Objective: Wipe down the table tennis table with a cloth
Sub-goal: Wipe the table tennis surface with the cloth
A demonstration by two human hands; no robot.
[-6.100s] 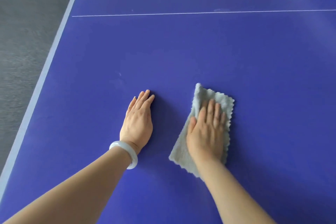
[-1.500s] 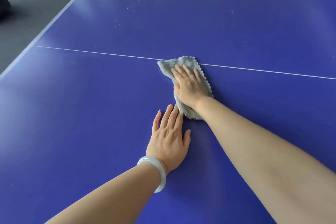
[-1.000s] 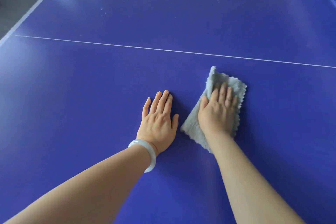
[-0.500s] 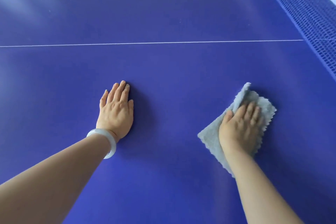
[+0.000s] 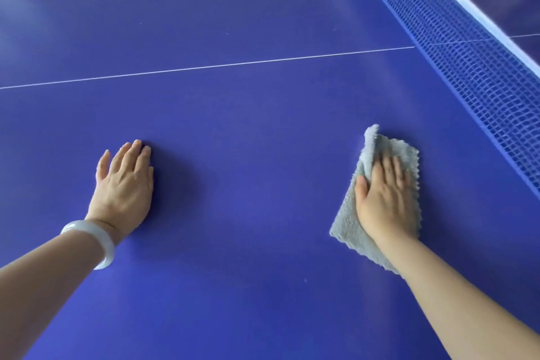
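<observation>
The blue table tennis table (image 5: 248, 131) fills the view. A grey fuzzy cloth (image 5: 350, 222) with a zigzag edge lies flat on it at the right, its far left corner folded up. My right hand (image 5: 385, 199) presses flat on the cloth with straight fingers. My left hand (image 5: 124, 187) rests flat on the bare table surface at the left, fingers straight, a pale bangle on the wrist.
The blue net (image 5: 467, 67) with a white top band runs diagonally along the right side, close to the cloth. A thin white centre line (image 5: 204, 67) crosses the table beyond both hands. A few small specks dot the far surface.
My right hand has slid the cloth to the right, away from the left hand and toward the net. The view has turned right, bringing more of the net into sight.
</observation>
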